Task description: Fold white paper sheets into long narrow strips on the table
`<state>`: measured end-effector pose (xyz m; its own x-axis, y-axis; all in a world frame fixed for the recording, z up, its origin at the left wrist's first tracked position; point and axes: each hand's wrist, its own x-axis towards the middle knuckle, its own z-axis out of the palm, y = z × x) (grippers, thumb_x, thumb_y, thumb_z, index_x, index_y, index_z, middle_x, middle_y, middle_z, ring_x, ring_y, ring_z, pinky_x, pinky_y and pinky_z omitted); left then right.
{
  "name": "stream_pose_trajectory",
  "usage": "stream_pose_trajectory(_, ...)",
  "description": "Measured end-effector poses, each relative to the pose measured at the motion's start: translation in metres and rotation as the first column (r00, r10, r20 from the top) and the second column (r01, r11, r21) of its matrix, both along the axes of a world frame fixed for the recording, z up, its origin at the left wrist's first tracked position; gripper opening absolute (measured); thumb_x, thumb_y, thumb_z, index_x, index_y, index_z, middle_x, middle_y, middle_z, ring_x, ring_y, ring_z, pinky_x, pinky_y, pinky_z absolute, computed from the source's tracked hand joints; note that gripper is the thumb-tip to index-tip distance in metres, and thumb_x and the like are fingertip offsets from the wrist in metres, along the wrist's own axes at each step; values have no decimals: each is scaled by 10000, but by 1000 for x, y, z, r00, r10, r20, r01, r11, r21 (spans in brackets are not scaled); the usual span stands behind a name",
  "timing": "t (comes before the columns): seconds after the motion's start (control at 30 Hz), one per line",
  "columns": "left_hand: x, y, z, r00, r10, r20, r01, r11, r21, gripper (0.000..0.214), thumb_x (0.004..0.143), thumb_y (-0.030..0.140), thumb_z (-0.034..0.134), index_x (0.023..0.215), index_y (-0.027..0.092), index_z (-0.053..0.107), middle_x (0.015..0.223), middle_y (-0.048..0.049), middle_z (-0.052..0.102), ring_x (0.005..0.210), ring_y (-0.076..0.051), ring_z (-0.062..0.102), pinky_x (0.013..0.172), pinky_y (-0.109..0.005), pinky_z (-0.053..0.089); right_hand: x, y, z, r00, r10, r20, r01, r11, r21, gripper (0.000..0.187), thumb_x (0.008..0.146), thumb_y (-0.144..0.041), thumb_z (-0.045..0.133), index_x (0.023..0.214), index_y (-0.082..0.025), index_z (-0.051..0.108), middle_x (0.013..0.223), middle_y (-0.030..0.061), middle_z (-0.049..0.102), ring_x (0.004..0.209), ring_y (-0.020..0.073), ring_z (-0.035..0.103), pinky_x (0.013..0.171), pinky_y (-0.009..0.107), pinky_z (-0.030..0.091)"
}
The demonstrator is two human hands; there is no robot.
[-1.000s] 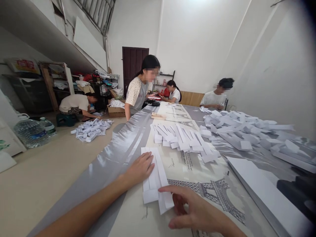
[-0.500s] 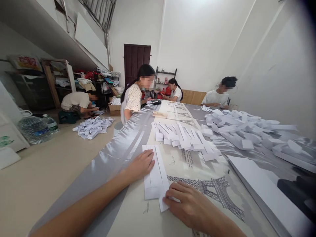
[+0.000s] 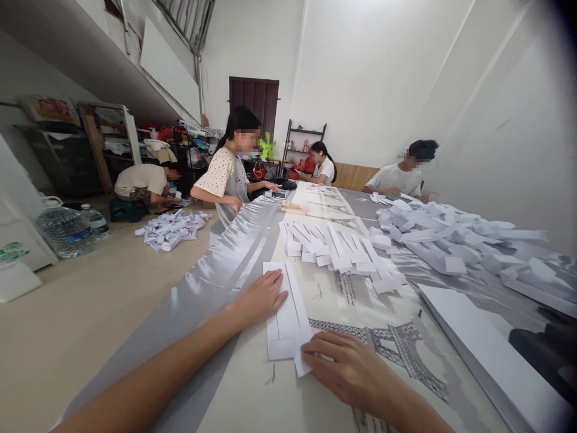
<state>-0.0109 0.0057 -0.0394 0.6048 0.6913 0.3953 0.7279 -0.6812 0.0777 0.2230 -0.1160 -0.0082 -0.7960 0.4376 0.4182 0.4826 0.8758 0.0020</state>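
A white sheet of paper (image 3: 280,346), folded lengthwise with crease lines along it, lies on the table right in front of me. My left hand (image 3: 265,294) rests flat across its upper part, fingers extended and pressing down. At the lower right corner, the fingers of my right hand (image 3: 336,364) are curled and pinch the narrow folded strip (image 3: 301,361) along the sheet's right side; the thumb is hidden. Just beyond the sheet is a heap of folded white paper pieces (image 3: 333,246).
A larger pile of folded paper (image 3: 451,228) covers the table's right side, with a stack of flat white sheets (image 3: 469,325) nearer me. Several people sit around the room. More folded paper (image 3: 171,230) lies on the floor by large water bottles (image 3: 67,228).
Both hands keep nearly the same place on the paper. The person at the table's left edge has turned and leaned left, an arm now reaching to the tabletop. The view has shifted slightly.
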Motion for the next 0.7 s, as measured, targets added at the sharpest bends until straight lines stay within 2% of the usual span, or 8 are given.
stream_pose_trajectory(0.23, 1, 2, -4, 1000, 6, 11, -6, 1000, -16, 432, 1037, 343, 372, 1360, 92, 508, 1427, -196, 557, 1352, -301, 500, 1118, -446, 409, -2, -2, -5, 1000, -9, -14, 9, 1000, -20, 237, 1006, -116, 477, 1042, -205, 694, 952, 66, 755, 867, 199, 682, 763, 334, 549)
stream_pose_trajectory(0.5, -2, 0, 3, 1000, -7, -14, 6, 999, -49, 443, 1041, 349, 365, 1368, 81, 497, 1444, -195, 541, 1366, -295, 482, 1143, -424, 376, -3, -2, 0, 999, -5, -37, 2, 998, -67, 220, 1006, -137, 490, 1009, -195, 702, 953, 67, 758, 886, 208, 687, 766, 349, 550)
stream_pose_trajectory(0.7, -1, -5, 9, 1000, -4, 8, 5, 998, -69, 392, 1043, 324, 365, 1334, 105, 510, 1426, -186, 542, 1339, -297, 502, 1099, -429, 424, -3, 0, -4, 997, 1, -71, -11, 992, -128, 228, 1008, -140, 488, 1023, -202, 708, 949, 65, 760, 883, 211, 683, 774, 370, 562)
